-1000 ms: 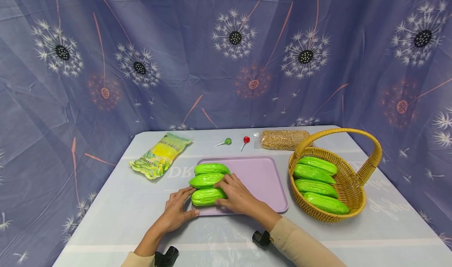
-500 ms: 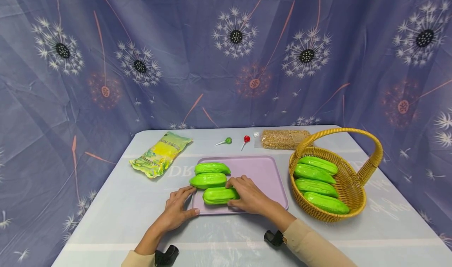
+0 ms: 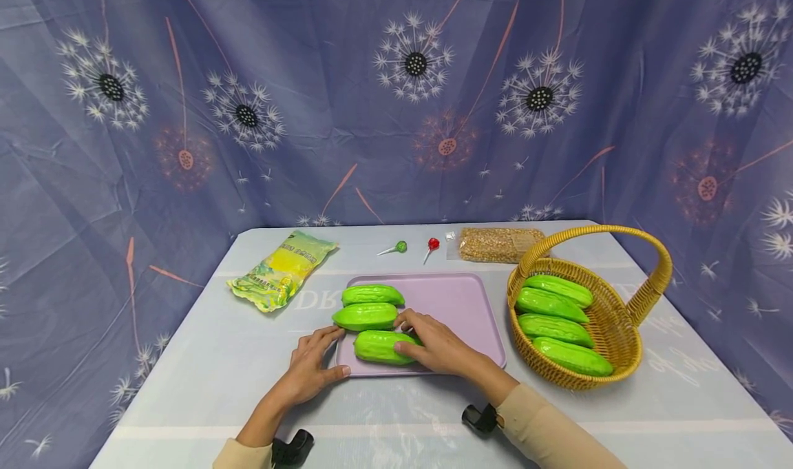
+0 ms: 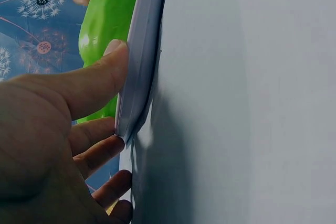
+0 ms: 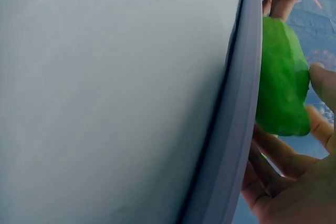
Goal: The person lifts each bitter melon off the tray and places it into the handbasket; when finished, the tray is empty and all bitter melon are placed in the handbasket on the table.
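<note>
Three green ridged bitter melons lie crosswise on the left half of a purple tray (image 3: 455,310). My right hand (image 3: 442,341) grips the right end of the front bitter melon (image 3: 374,347), thumb on its near side and fingers around the far side. In the right wrist view the bitter melon (image 5: 283,80) sits between thumb and fingers, close over the tray's rim. The middle bitter melon (image 3: 365,317) and back bitter melon (image 3: 372,295) rest side by side behind it. My left hand (image 3: 310,369) holds the tray's front left corner, its thumb (image 4: 113,59) at the rim.
A wicker basket (image 3: 632,304) with a tall handle stands at the right, several bitter melons (image 3: 551,307) inside. Farther back lie a yellow-green packet (image 3: 281,273), a green lollipop (image 3: 400,247), a red lollipop (image 3: 432,244) and a clear bag of grain (image 3: 495,245).
My right hand has slid the front bitter melon to the right, then slightly toward me, opening a gap to the middle one. The left hand has stayed at the tray's corner.
</note>
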{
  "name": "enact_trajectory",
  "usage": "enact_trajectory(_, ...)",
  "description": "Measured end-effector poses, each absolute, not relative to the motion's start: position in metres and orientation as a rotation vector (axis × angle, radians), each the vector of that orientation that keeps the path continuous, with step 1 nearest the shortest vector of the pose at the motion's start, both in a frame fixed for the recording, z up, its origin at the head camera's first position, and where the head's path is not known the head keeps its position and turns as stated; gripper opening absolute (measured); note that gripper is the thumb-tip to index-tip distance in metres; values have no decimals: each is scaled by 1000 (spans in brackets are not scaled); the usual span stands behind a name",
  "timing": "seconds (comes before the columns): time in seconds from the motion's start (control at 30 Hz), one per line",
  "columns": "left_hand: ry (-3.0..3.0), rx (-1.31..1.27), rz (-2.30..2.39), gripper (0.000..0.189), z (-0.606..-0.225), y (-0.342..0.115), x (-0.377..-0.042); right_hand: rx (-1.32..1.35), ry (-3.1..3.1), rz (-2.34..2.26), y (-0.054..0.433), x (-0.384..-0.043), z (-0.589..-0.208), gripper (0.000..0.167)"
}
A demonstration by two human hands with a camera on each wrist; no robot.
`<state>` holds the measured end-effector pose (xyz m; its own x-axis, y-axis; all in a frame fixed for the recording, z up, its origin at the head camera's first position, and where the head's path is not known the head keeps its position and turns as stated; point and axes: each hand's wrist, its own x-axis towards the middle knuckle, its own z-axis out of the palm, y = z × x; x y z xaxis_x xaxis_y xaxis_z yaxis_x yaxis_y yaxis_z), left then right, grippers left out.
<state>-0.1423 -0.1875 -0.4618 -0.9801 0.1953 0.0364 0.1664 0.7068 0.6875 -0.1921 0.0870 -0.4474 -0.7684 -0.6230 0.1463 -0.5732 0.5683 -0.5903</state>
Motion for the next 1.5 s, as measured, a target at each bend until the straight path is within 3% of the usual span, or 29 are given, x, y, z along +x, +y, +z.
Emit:
enact_trajectory(0.33, 2877, 308, 1152, 68, -462, -187, -142, -982, 2742, -868, 80, -189, -444, 47)
enact_trajectory(0.83, 2873, 301, 1152, 68, -460, -186, -142, -984, 2676, -932, 90, -186, -439, 44)
enact_trajectory(1.3, 2862, 279, 1162, 68, -461, -186, -142, -1161, 2876, -1077, 131, -175, -409, 48)
enact_trajectory(1.5, 2858, 271, 1158, 68, -461, -185, -141, -1121, 2965, -1063, 154, -170, -395, 51)
